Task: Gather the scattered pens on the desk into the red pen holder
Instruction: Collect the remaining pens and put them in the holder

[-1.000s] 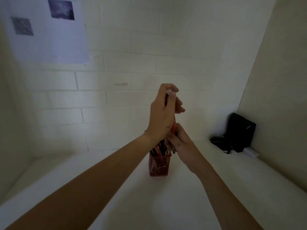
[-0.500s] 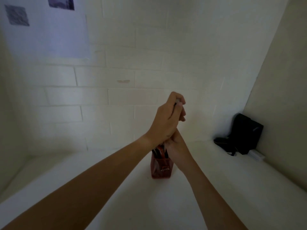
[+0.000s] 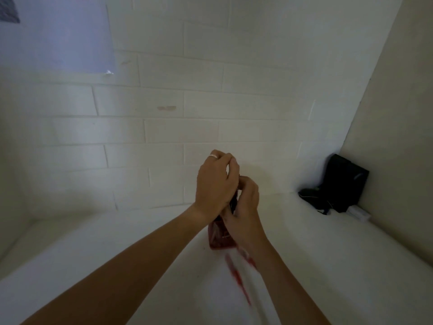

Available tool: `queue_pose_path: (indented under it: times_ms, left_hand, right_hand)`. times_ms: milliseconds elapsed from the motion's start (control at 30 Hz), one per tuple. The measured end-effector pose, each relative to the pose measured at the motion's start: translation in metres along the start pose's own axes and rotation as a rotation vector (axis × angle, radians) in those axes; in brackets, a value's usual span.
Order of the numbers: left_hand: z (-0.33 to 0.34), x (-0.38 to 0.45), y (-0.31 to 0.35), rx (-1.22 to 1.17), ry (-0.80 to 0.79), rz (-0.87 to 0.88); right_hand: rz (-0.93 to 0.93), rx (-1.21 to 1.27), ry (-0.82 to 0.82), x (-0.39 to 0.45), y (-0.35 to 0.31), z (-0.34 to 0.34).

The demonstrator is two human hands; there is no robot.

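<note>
The red pen holder (image 3: 219,238) stands on the white desk (image 3: 117,254), mostly hidden behind my wrists. My left hand (image 3: 216,184), with a ring on one finger, curls over the tops of the dark pens (image 3: 234,200) that stick out of the holder. My right hand (image 3: 247,202) wraps round the same bundle from the right, just above the holder's rim. A red pen (image 3: 236,277) shows as a blurred streak on or just over the desk in front of the holder, beside my right forearm.
A black bag (image 3: 339,184) and a small white box (image 3: 358,213) sit in the desk's far right corner. A white brick wall runs behind the desk, with a paper sheet (image 3: 58,31) taped at upper left. A plain side wall closes the right.
Both hands have come down with the pens, from well above the holder to its rim. A red pen now appears as a blur in front of the holder.
</note>
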State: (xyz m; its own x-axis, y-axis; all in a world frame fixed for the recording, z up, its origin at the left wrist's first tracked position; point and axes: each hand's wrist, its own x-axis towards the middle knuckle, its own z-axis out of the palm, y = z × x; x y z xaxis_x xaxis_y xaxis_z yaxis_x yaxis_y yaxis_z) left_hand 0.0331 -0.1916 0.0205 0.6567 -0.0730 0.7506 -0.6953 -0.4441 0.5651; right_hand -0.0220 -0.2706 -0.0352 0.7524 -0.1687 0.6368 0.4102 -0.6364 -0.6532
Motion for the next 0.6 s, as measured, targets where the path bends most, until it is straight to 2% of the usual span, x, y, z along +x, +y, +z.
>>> queue_pose_path:
  times_ms: [133,300,467,600]
  left_hand:
    - [0.005,0.002,-0.002,0.053,-0.084,0.017]
    - [0.009,0.001,0.0,0.283,-0.187,0.06]
    - [0.003,0.001,0.002,0.3,-0.065,0.185]
    - [-0.003,-0.001,0.002,0.202,0.039,0.14]
  right_hand:
    - [0.082,0.053,0.002,-0.002,0.006,0.003]
    - [0.03,0.111,0.08,-0.004,0.009,0.008]
    - [0.012,0.183,0.276,-0.018,0.011,0.02]
    - [-0.009,0.187,0.294,-0.016,0.018,0.023]
